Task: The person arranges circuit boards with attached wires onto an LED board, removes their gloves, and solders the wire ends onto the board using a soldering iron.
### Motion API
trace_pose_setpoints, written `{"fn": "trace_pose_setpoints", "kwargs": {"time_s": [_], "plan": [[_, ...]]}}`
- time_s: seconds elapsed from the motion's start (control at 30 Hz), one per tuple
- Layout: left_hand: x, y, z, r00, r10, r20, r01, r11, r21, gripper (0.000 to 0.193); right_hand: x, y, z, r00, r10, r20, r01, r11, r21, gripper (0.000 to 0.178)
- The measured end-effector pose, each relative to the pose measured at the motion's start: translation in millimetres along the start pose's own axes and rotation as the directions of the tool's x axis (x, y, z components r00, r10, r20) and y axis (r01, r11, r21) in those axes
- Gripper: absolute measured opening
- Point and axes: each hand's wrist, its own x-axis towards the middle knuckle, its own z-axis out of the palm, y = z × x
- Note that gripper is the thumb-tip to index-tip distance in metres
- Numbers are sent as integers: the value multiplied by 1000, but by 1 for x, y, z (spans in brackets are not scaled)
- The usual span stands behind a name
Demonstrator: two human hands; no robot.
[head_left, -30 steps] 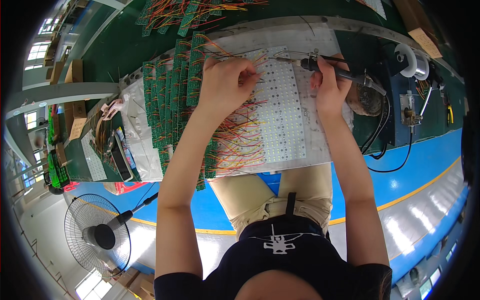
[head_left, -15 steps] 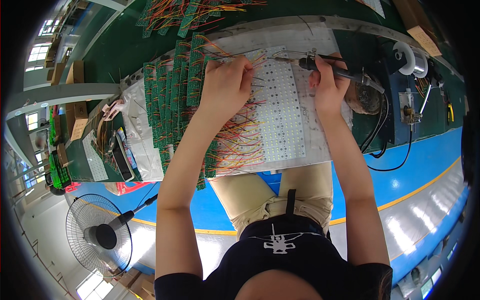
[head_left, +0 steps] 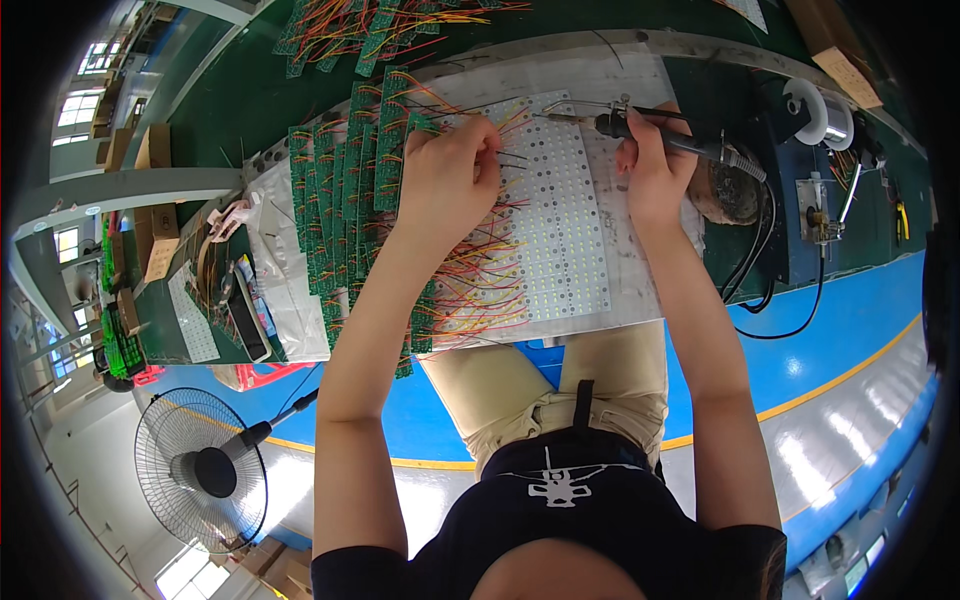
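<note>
1. Progress: looks mid-batch. Rows of green circuit strips (head_left: pixel 350 190) lie along the left edge of the white board (head_left: pixel 565 220), with red, yellow and black wires (head_left: pixel 480 285) already on them, loose ends fanned over the board's left half.
2. Left: can't tell which wire joints are finished; too small. A second strip pile (head_left: pixel 375 35), also wired, sits beyond the white board's far edge. Done or waiting, can't say.
3. White board itself lies on a pale sheet (head_left: pixel 640 260) on the counter (head_left: pixel 240 90); its right half is free of wires.
4. Hands: left hand (head_left: pixel 455 165) is over the white board's far left part, fingers curled, thumb up near the forefinger, among the wires. Can't tell if the pinch is fully closed or has a wire in it.
5. Right hand (head_left: pixel 660 165), right of the white board, is wrapped round the soldering iron (head_left: pixel 710 149). Tip points left over the board's far part, near the left fingertips; contact unclear.
6. Surface: right of the white board, a brown lump (head_left: pixel 725 195), a dark blue box (head_left: pixel 790 220), a wire reel (head_left: pixel 812 112) and yellow-handled pliers (head_left: pixel 902 220). Well left of it, a phone (head_left: pixel 247 320) and a cardboard box (head_left: pixel 155 235).
7. Room: blue floor (head_left: pixel 820 310) on the white board's near side, standing fan (head_left: pixel 213 472) to its near left.
</note>
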Motion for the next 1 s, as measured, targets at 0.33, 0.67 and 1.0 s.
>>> {"fn": "trace_pose_setpoints", "kwargs": {"time_s": [0.33,0.67,1.0], "plan": [[5,3,6,980,-201,-10,189,934,-303,11,-1,-1,0,1000,15,1,-15,1000,-11,11],[14,3,12,973,-229,13,229,964,-133,10,-2,-3,0,1000,21,-12,-21,1000,-12,11],[16,3,17,961,-273,53,277,956,-100,11,-3,-2,1,1000,21,-11,-21,1000,-6,9]]}}
